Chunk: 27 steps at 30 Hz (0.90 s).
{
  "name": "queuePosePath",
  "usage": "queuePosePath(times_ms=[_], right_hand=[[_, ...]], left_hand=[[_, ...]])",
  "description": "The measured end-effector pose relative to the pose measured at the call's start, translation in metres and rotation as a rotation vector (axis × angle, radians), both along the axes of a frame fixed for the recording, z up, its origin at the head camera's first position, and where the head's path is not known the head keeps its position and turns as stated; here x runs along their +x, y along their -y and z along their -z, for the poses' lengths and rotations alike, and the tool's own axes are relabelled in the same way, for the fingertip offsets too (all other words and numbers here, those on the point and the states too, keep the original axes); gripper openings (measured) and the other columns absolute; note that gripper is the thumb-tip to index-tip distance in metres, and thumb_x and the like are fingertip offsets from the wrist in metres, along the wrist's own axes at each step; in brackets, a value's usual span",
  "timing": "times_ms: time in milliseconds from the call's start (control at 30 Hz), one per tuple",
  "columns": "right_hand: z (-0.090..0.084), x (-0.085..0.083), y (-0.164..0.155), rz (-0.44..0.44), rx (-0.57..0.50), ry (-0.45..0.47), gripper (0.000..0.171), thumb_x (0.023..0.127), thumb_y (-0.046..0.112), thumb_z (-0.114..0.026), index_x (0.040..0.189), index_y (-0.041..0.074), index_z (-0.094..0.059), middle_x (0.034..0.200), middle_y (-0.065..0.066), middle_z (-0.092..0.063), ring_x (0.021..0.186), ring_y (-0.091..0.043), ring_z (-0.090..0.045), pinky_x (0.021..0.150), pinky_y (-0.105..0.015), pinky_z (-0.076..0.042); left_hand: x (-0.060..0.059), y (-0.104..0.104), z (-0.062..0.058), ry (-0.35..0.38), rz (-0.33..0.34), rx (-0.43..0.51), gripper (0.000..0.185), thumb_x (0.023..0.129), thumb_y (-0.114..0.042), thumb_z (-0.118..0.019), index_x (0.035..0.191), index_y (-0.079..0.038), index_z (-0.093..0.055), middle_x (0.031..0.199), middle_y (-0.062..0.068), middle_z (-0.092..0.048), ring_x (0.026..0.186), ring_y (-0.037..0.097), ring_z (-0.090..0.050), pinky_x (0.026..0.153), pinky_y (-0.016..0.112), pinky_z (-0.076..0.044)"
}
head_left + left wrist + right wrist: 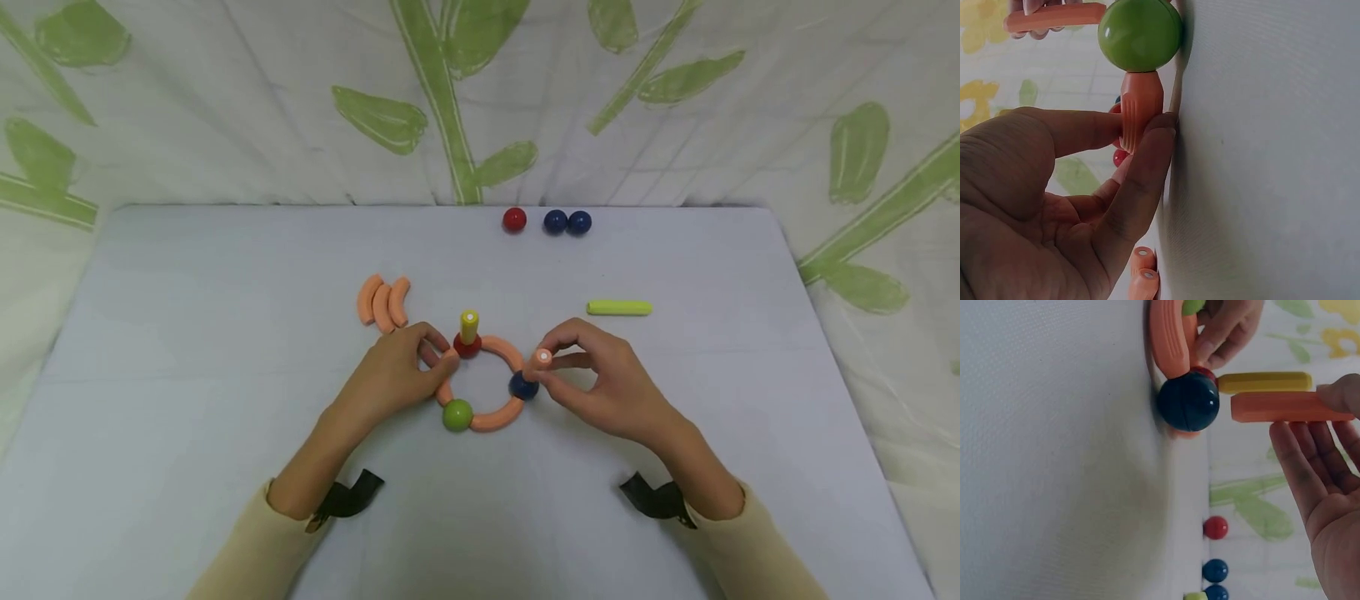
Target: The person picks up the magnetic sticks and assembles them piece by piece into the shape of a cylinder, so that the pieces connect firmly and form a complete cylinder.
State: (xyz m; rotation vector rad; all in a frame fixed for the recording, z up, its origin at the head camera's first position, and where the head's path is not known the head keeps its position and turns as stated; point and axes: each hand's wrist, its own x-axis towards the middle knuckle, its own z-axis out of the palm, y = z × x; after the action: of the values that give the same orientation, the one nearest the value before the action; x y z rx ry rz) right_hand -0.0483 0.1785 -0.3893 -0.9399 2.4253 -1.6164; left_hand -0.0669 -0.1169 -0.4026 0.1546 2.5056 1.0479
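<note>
A ring of curved orange rods joins a red ball, a green ball and a blue ball on the table. From the red ball a yellow stick stands upright. My left hand pinches the curved orange rod between the red and green balls, thumb and finger on either side. Over the blue ball, my right hand holds a straight orange stick between thumb and fingertips. In the right wrist view, a small gap separates the stick's lower end from the blue ball.
Several loose curved orange rods lie left of the ring. A yellow-green stick lies at the right. Along the table's far edge sit a loose red ball and two blue balls, before a leaf-patterned cloth.
</note>
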Motion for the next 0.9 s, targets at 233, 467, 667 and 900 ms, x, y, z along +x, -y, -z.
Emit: queuePosePath(times_ms=[233, 467, 667, 900], right_hand=[[0.0016, -0.0005, -0.0009, -0.013, 0.047, 0.023, 0.031, 0.091, -0.006, -0.076, 0.113, 0.01, -0.063, 0.108, 0.001, -0.071, 0.1, -0.011, -0.076, 0.089, -0.032, -0.064], [0.0013, 0.0004, 0.0013, -0.026, 0.047, 0.023, 0.032, 0.089, -0.004, -0.079, 0.11, 0.013, -0.063, 0.106, 0.003, -0.07, 0.099, -0.013, -0.07, 0.089, -0.032, -0.064], [-0.0002, -0.0008, 0.0007, -0.047, 0.061, 0.011, 0.036, 0.087, -0.007, -0.08, 0.111, 0.013, -0.062, 0.107, 0.002, -0.07, 0.101, -0.012, -0.072, 0.09, -0.031, -0.064], [-0.0005, -0.0015, -0.0034, -0.039, 0.082, -0.021, 0.041, 0.087, -0.012, -0.077, 0.12, 0.009, -0.063, 0.114, -0.003, -0.074, 0.103, -0.015, -0.077, 0.089, -0.035, -0.064]], left_hand=[[0.0013, -0.0009, -0.0018, 0.013, 0.006, 0.005, 0.033, 0.101, -0.036, -0.068, 0.121, -0.01, -0.07, 0.099, 0.004, -0.077, 0.081, 0.018, -0.063, 0.069, 0.031, -0.046], [0.0019, -0.0009, -0.002, 0.003, 0.008, -0.001, 0.029, 0.101, -0.036, -0.068, 0.117, -0.012, -0.072, 0.097, 0.004, -0.076, 0.076, 0.018, -0.06, 0.067, 0.03, -0.045], [0.0011, -0.0028, -0.0027, 0.013, 0.005, -0.005, 0.03, 0.101, -0.035, -0.067, 0.118, -0.012, -0.072, 0.097, 0.004, -0.076, 0.079, 0.018, -0.061, 0.068, 0.03, -0.045], [0.0043, -0.0005, -0.006, 0.009, 0.023, -0.022, 0.026, 0.1, -0.035, -0.068, 0.112, -0.012, -0.074, 0.09, 0.001, -0.075, 0.078, 0.017, -0.061, 0.068, 0.03, -0.045]])
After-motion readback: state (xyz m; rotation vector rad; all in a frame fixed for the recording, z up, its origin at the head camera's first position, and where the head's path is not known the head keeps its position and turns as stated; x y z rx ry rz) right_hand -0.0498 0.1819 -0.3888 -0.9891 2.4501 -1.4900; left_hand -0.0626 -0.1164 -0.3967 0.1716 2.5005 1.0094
